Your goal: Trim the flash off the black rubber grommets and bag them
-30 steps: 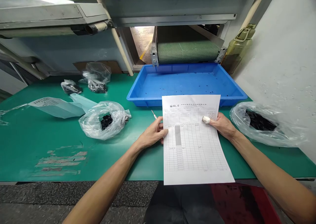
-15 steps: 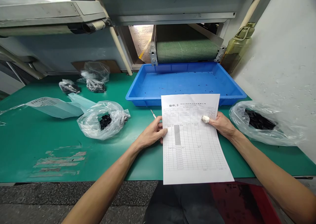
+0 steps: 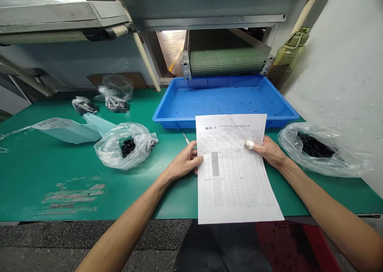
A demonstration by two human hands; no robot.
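A printed form [image 3: 239,192], a white sheet with a table grid and some handwriting, is held up over the front of the green table. My left hand [image 3: 187,159] pinches its left edge, thumb on the front and fingers behind. A thin pen [image 3: 186,138] sticks up from that same hand; its lower part is hidden by the fingers. On the right edge, my right hand [image 3: 271,151] grips the sheet, its thumb wrapped in white tape lying on the paper. The sheet's top overlaps the front rim of the blue tray [image 3: 173,122].
Open plastic bags of black parts stand left [image 3: 103,152] and right [image 3: 344,166]. Smaller bags [image 3: 116,104] and a pale blue-green sheet [image 3: 68,132] lie further left. A green conveyor belt [image 3: 227,60] ends above the tray. A bottle [image 3: 289,56] stands by the wall.
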